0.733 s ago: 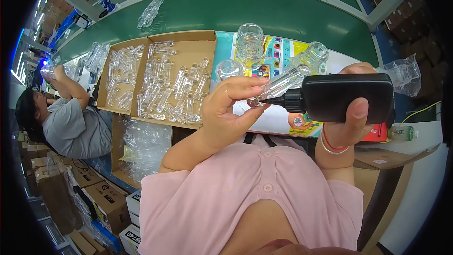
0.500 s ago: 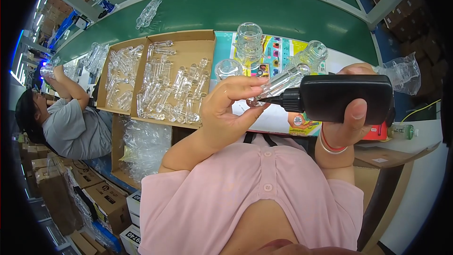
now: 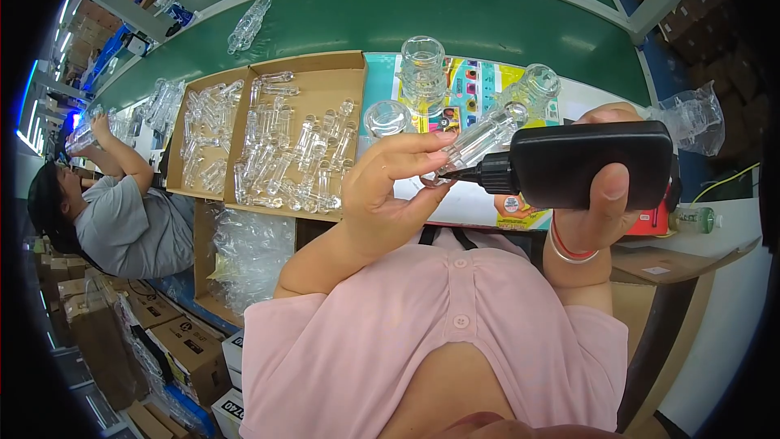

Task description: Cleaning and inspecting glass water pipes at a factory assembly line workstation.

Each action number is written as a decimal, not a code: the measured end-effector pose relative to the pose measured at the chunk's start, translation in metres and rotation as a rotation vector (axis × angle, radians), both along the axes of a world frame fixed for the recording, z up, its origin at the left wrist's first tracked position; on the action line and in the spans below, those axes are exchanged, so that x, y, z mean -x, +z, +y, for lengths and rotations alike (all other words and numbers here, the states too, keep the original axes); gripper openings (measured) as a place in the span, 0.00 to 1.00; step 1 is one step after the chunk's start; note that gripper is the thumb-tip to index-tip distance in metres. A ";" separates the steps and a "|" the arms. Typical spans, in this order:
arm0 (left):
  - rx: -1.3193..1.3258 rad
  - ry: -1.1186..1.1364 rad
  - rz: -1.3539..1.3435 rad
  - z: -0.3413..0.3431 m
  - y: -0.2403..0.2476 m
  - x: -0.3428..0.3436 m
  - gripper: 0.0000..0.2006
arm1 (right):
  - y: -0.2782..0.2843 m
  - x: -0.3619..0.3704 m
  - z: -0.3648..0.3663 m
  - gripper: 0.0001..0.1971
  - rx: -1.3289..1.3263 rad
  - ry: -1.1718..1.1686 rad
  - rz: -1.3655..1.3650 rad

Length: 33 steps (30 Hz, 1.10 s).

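Between the fingertips of my left hand [image 3: 380, 183] is a clear tube-like piece with a rounded end [image 3: 485, 136], tilted up to the right. My right hand [image 3: 603, 215] is wrapped round a black squeeze bottle [image 3: 589, 161], its thumb pressed on the side. The bottle's pointed nozzle [image 3: 493, 173] reaches the piece's lower end beside my left fingertips; whether liquid comes out cannot be seen. Past my hands, a clear ringed vessel [image 3: 422, 73] stands on a colourful printed sheet [image 3: 467, 85]. Another clear round piece [image 3: 387, 119] and a clear ribbed one [image 3: 536, 89] flank it.
Cardboard trays [image 3: 325, 73] to my left hold many clear tubes. Bagged clear pieces lie on the green table [image 3: 341, 24] and at right. Plastic bags fill a box [image 3: 252, 248] below the trays. A co-worker in grey [image 3: 134, 223] sits at far left; a green bottle [image 3: 691, 219] lies at right.
Both hands, with the clear piece and the black bottle, have shifted very slightly left in the picture. The nozzle stays at the piece's lower end. The co-worker's raised hands have moved a little.
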State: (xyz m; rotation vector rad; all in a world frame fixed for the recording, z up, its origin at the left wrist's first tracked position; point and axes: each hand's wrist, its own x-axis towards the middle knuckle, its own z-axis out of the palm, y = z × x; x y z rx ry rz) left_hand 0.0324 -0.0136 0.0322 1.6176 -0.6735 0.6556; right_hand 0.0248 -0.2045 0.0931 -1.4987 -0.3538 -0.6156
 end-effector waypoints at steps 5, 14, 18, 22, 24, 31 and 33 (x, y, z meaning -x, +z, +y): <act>-0.030 0.003 -0.018 0.001 0.002 0.001 0.18 | 0.001 0.001 -0.001 0.24 -0.027 0.001 0.009; -0.109 0.047 -0.057 0.002 0.004 0.001 0.20 | 0.006 0.011 -0.001 0.30 0.232 -0.128 -0.037; -0.133 0.068 -0.061 0.003 0.005 0.001 0.21 | 0.007 0.008 -0.016 0.23 0.446 -0.009 -0.366; -0.170 0.073 -0.057 0.003 0.005 0.001 0.21 | 0.003 0.010 -0.016 0.23 0.495 0.007 -0.537; -0.161 0.079 -0.058 0.003 0.004 0.001 0.21 | 0.001 0.011 -0.014 0.23 0.468 0.029 -0.559; -0.071 -0.101 0.154 0.003 0.007 0.005 0.22 | -0.006 0.013 -0.009 0.22 0.359 0.028 -0.630; 0.296 -0.395 0.487 0.000 0.007 0.010 0.24 | -0.006 0.014 -0.006 0.22 0.304 0.024 -0.634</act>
